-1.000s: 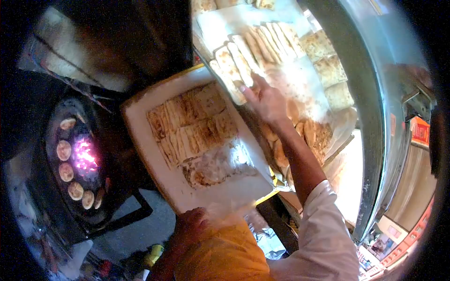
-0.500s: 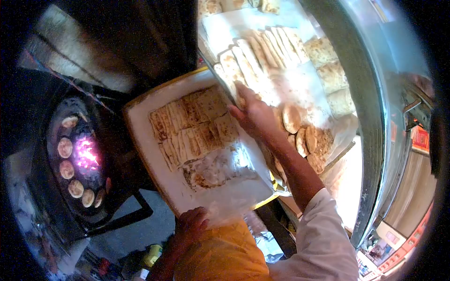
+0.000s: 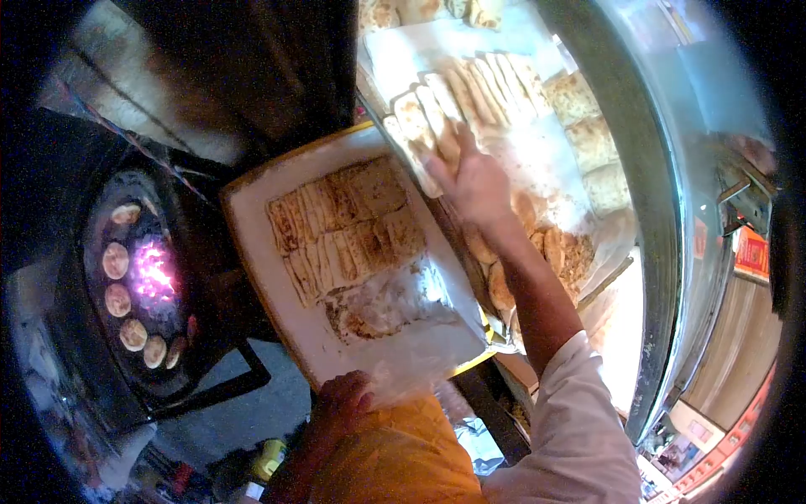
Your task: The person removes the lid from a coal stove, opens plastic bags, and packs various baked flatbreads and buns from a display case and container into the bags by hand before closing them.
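Note:
My right hand (image 3: 480, 186) reaches over the lit counter tray, its thumb and fingers on either side of the near end of a folded flatbread (image 3: 449, 149). This flatbread stands in a row of upright flatbreads (image 3: 491, 88) on white paper. Below the wrist lie round breads (image 3: 501, 286), partly hidden by my forearm. My left hand (image 3: 342, 396) is closed over the near corner of a yellow-rimmed tray (image 3: 260, 181) lined with white. Two rows of browned folded flatbreads (image 3: 344, 223) lie inside it, with crumbs on the bare part of the liner.
At left, round breads (image 3: 116, 260) ring glowing coals (image 3: 155, 273) in a dark oven opening. A curved glass and metal frame (image 3: 646, 210) borders the counter on the right. More flatbreads (image 3: 592, 139) line its far side. A dark metal bar (image 3: 227, 391) juts beside the oven.
My right hand has moved up and slightly right, from the near end of the upright row to a flatbread further along it. My left hand and the yellow-rimmed tray have stayed in place.

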`<act>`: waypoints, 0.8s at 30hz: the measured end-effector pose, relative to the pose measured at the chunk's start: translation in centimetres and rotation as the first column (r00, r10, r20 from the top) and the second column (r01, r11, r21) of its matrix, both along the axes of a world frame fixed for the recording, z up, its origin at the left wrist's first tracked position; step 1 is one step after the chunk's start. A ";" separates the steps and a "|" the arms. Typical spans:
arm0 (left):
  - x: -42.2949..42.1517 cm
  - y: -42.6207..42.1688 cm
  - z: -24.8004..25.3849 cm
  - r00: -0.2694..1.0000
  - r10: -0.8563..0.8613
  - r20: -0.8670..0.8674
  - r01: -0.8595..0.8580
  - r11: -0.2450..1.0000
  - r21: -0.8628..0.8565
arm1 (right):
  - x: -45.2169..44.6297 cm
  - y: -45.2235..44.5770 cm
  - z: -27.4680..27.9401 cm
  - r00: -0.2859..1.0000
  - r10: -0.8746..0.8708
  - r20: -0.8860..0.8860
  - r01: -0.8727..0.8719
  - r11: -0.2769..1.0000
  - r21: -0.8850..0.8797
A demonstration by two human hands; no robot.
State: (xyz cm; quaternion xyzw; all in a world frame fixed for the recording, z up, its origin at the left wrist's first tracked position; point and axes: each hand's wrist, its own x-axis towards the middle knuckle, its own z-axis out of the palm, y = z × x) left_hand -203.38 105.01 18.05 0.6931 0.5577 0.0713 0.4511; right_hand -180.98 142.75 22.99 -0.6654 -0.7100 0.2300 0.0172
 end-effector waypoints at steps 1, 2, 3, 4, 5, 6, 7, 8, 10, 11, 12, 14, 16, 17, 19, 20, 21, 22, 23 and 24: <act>0.0 0.1 0.1 1.000 0.004 -0.020 -0.004 1.000 -0.012 | 0.6 0.4 -0.5 0.995 -0.057 0.078 0.064 0.994 -0.092; 0.0 0.0 0.1 1.000 0.001 -0.019 -0.002 1.000 -0.013 | 1.1 0.3 -0.9 0.995 -0.059 0.079 0.066 0.993 -0.093; 0.0 0.0 0.1 1.000 0.003 -0.025 -0.004 0.999 -0.031 | 1.5 0.2 -1.3 0.997 -0.022 0.079 0.028 0.997 -0.069; 0.0 0.0 0.0 0.999 0.007 -0.031 -0.009 0.999 -0.050 | 1.7 0.3 -1.6 0.997 0.017 0.079 -0.013 0.999 -0.046; 0.1 -0.1 0.0 0.999 0.009 -0.031 -0.011 0.999 -0.052 | 1.7 0.2 -1.7 0.997 0.019 0.079 -0.015 0.999 -0.047; 0.0 -0.2 -0.1 1.000 -0.003 -0.027 0.001 0.999 -0.047 | 1.8 0.3 -1.6 0.998 0.029 0.064 -0.025 0.998 -0.065; 0.0 -0.1 -0.1 1.000 -0.016 -0.023 0.015 0.999 -0.040 | 2.0 0.4 -1.5 0.998 0.038 0.049 -0.034 0.996 -0.079; 0.0 0.0 -0.2 1.000 -0.017 -0.023 0.016 0.999 -0.037 | 2.2 0.6 -1.6 0.998 0.036 0.049 -0.033 0.997 -0.076; 0.0 0.0 -0.2 1.000 -0.015 -0.020 0.015 0.999 -0.031 | 2.7 0.8 -2.0 0.999 0.043 0.030 -0.042 0.999 -0.030; 0.1 0.5 0.2 1.000 -0.015 -0.021 0.014 0.999 -0.031 | 2.8 1.2 -1.7 0.999 0.044 0.029 -0.043 0.999 -0.030; 0.2 1.2 0.8 1.000 0.006 -0.024 -0.007 0.998 -0.062 | 2.9 1.6 -1.1 0.998 -0.057 -0.011 0.057 0.998 -0.038; 0.2 1.4 0.9 0.999 0.026 -0.032 -0.029 0.995 -0.095 | 3.4 2.2 -1.4 0.986 -0.157 -0.053 0.154 0.987 -0.053; 0.2 1.2 0.5 0.999 0.031 -0.027 -0.033 0.997 -0.073 | 4.3 2.6 -2.8 0.989 -0.114 -0.097 0.117 0.993 0.024; 0.2 1.2 0.4 0.999 0.032 -0.026 -0.033 0.997 -0.075 | 4.4 2.5 -2.6 0.993 -0.087 -0.075 0.087 0.996 -0.003; 0.3 1.1 0.5 1.000 0.025 -0.018 -0.027 0.993 -0.113 | 4.1 2.8 -2.5 0.993 -0.100 -0.067 0.100 0.995 0.003; 0.2 1.0 0.4 1.000 0.025 -0.017 -0.027 0.993 -0.117 | 4.1 2.8 -2.5 0.991 -0.117 -0.062 0.118 0.993 0.013; 0.2 0.8 0.1 1.000 0.015 -0.021 -0.018 0.992 -0.129 | 4.1 2.9 -2.5 0.991 -0.117 -0.062 0.118 0.993 0.013; 0.3 0.7 -0.2 1.000 0.005 -0.025 -0.009 0.990 -0.139 | 4.1 3.0 -2.4 0.987 -0.138 -0.076 0.138 0.990 -0.009; 0.3 0.7 -0.4 1.000 0.006 -0.024 -0.009 0.991 -0.136 | 4.1 3.2 -2.3 0.983 -0.160 -0.090 0.158 0.987 -0.032; 0.3 0.6 -0.6 1.000 0.006 -0.026 -0.010 0.991 -0.137 | 4.5 3.3 -2.7 0.983 -0.159 -0.090 0.157 0.987 -0.030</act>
